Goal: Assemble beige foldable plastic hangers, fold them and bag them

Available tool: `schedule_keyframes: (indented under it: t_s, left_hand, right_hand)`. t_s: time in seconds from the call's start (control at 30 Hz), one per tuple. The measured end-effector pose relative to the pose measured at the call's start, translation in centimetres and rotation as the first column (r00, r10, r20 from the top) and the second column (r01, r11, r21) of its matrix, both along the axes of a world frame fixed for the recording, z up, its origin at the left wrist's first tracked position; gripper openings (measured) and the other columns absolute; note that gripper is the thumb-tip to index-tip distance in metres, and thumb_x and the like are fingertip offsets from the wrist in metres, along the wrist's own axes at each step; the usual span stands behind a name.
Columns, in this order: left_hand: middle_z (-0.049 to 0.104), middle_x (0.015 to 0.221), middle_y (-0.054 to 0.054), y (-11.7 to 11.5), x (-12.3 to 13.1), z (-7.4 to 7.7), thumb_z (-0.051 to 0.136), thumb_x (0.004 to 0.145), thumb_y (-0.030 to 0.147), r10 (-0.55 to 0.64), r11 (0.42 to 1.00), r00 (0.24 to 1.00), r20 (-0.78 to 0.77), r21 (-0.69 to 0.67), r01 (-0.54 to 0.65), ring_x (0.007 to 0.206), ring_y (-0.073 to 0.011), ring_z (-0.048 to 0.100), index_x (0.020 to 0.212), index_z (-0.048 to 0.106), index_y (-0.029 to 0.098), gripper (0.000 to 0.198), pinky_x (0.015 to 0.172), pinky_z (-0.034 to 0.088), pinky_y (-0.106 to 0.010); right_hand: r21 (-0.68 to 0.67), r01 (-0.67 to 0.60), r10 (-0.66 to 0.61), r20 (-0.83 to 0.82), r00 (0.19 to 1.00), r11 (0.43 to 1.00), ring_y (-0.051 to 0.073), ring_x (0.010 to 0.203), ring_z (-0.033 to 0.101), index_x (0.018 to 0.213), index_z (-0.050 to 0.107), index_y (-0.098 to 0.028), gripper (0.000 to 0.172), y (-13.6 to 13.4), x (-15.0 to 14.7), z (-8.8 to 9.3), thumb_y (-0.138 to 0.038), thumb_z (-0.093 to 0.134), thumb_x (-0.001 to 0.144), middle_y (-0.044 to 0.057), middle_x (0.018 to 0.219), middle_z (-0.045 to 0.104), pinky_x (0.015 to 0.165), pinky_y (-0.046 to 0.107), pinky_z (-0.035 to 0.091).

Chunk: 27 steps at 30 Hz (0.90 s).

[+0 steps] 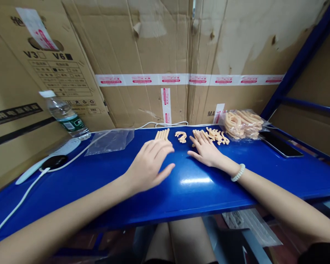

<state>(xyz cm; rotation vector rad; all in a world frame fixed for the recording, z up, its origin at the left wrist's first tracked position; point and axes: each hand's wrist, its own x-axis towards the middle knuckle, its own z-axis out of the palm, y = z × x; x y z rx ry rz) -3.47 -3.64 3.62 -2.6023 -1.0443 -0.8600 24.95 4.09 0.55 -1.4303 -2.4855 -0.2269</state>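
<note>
My left hand [151, 163] hovers just in front of a row of beige stick-like pieces [162, 134] lying side by side. Its thumb stands apart from the fingers, nothing shows in its grasp, and it hides the near ends of the row. Fingers spread, my right hand [206, 150] rests over the edge of a loose heap of beige curved pieces [216, 135]; whether it presses on any of them I cannot tell. Between the hands lies a small group of hook-shaped beige pieces [181, 136].
On the blue table [159, 205], a clear bag of beige pieces [243, 124] and a phone [281, 144] lie right. To the left are a flat plastic bag [110, 142], a water bottle [67, 117] and a black disc with a white cable [54, 161]. Cardboard [154, 47] walls the back.
</note>
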Motion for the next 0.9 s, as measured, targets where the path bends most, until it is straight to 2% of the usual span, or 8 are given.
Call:
schedule_keyframes:
  t_s: [0.07, 0.13, 0.2, 0.3, 0.43, 0.57, 0.73, 0.9]
  left_hand:
    - [0.042, 0.154, -0.019, 1.7, 0.0, -1.0, 0.046, 0.098, 0.049, 0.088, 0.988, 0.993, -0.079, -0.119, -0.097, 0.147, -0.0377, 0.031, 0.145, 0.045, 0.014, 0.058, 0.116, 0.032, -0.059]
    - [0.026, 0.163, -0.019, 3.4, 0.0, -2.4, 0.041, 0.097, 0.058, 0.167, 0.941, 0.97, -0.176, -0.266, -0.21, 0.152, -0.0408, 0.016, 0.153, 0.033, 0.013, 0.072, 0.117, 0.026, -0.065]
    - [0.02, 0.166, -0.014, 4.8, -0.2, -3.8, 0.037, 0.097, 0.061, 0.164, 0.9, 0.962, -0.22, -0.366, -0.237, 0.153, -0.0398, 0.011, 0.157, 0.027, 0.018, 0.075, 0.119, 0.021, -0.065]
    - [0.02, 0.165, -0.014, 5.7, -0.3, -4.9, 0.035, 0.097, 0.063, 0.136, 0.873, 0.968, -0.212, -0.436, -0.219, 0.153, -0.0395, 0.015, 0.159, 0.022, 0.02, 0.077, 0.119, 0.02, -0.066]
    - [0.022, 0.165, -0.015, 6.2, 0.0, -5.1, 0.04, 0.096, 0.063, 0.12, 0.874, 0.979, -0.168, -0.45, -0.184, 0.152, -0.041, 0.017, 0.158, 0.024, 0.021, 0.077, 0.118, 0.021, -0.067]
    - [0.026, 0.163, -0.017, 7.3, 0.1, -5.0, 0.042, 0.097, 0.058, 0.133, 0.885, 0.988, -0.08, -0.44, -0.155, 0.151, -0.0396, 0.022, 0.156, 0.028, 0.016, 0.074, 0.118, 0.023, -0.064]
    - [0.053, 0.145, -0.019, 9.5, -1.0, -5.4, 0.055, 0.089, 0.027, 0.135, 0.953, 0.98, 0.146, -0.29, -0.088, 0.138, -0.0316, 0.047, 0.14, 0.047, 0.011, 0.054, 0.118, 0.037, -0.049]
    - [0.063, 0.128, -0.016, 10.2, -2.3, -5.6, 0.055, 0.086, 0.02, 0.15, 0.957, 0.97, 0.19, -0.275, -0.095, 0.122, -0.0291, 0.06, 0.124, 0.057, 0.013, 0.039, 0.108, 0.047, -0.046]
  right_hand:
    - [-0.049, 0.042, -0.039, 0.056, 0.998, 0.998, 0.038, 0.153, 0.011, 0.154, 0.038, -0.014, 0.082, 0.1, -0.1, -0.8, -0.071, 0.031, 0.096, 0.019, 0.163, 0.026, 0.123, 0.059, 0.011]
    - [-0.084, 0.035, -0.029, 0.072, 0.997, 0.996, 0.037, 0.153, 0.011, 0.154, 0.039, -0.015, 0.082, 0.4, 0.2, -1.0, -0.072, 0.027, 0.096, 0.019, 0.163, 0.028, 0.123, 0.059, 0.011]
    - [-0.096, -0.001, 0.007, 0.065, 0.998, 0.995, 0.038, 0.153, 0.013, 0.154, 0.039, -0.012, 0.082, 1.0, 0.5, -1.0, -0.071, 0.027, 0.097, 0.021, 0.163, 0.027, 0.123, 0.059, 0.013]
    - [-0.1, -0.047, 0.051, 0.037, 0.998, 0.994, 0.038, 0.153, 0.013, 0.152, 0.042, -0.012, 0.08, 2.0, 0.7, -0.9, -0.069, 0.032, 0.097, 0.021, 0.163, 0.025, 0.123, 0.059, 0.014]
    - [-0.117, -0.07, 0.072, 0.015, 0.997, 0.991, 0.036, 0.153, 0.015, 0.152, 0.042, -0.013, 0.074, 3.1, 0.6, -0.8, -0.064, 0.035, 0.098, 0.02, 0.161, 0.03, 0.123, 0.058, 0.013]
    - [-0.001, -0.101, 0.101, -0.067, 0.993, 0.995, 0.036, 0.149, 0.029, 0.146, 0.048, -0.012, 0.062, 3.3, 0.4, -0.3, -0.053, 0.041, 0.1, 0.021, 0.158, 0.038, 0.121, 0.057, 0.022]
    - [0.127, -0.107, 0.133, -0.216, 0.967, 0.986, 0.03, 0.113, 0.061, 0.124, 0.064, -0.012, 0.034, 3.4, -0.7, 1.4, -0.029, 0.05, 0.098, 0.019, 0.118, 0.066, 0.097, 0.045, 0.049]
    - [0.083, -0.151, 0.165, -0.2, 0.966, 0.985, 0.025, 0.097, 0.065, 0.114, 0.071, -0.014, 0.024, 4.6, -2.9, 2.4, -0.022, 0.058, 0.094, 0.014, 0.104, 0.07, 0.088, 0.036, 0.05]
